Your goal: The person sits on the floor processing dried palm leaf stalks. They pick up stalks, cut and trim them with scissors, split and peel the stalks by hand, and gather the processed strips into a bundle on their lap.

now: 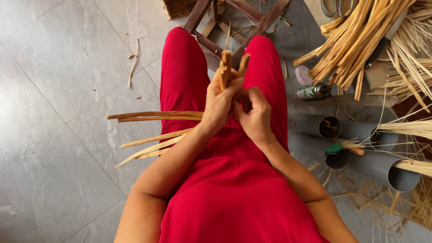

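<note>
My left hand (220,103) has its fingers closed around a small bundle of brown bamboo pieces (227,67), which stands nearly upright and projects past the fingertips, away from my body. My right hand (256,114) sits just beside the left, touching it. Its fingers are curled inward toward the base of the bundle, but I cannot tell whether they actually grip a piece. Both hands are over my lap, above the red garment (225,180).

To the left of the fingers, several long split bamboo strips (153,130) lie across my left thigh and extend out over the grey tiled floor (58,112). Loose slivers lie scattered on that floor.

Beyond the fingertips, between my knees, I see the dark wooden frame (252,22) of a stool or stand.

To the right of the fingers, near my right knee, a small spray can (313,92) lies on its side. Closer to me than the can, grey plastic pipes (360,148) lie side by side, some holding thin bamboo sticks. A green-handled tool (335,147) rests at one pipe mouth. Farther right, a large pile of pale bamboo strips (360,40) lies well apart from both hands.
</note>
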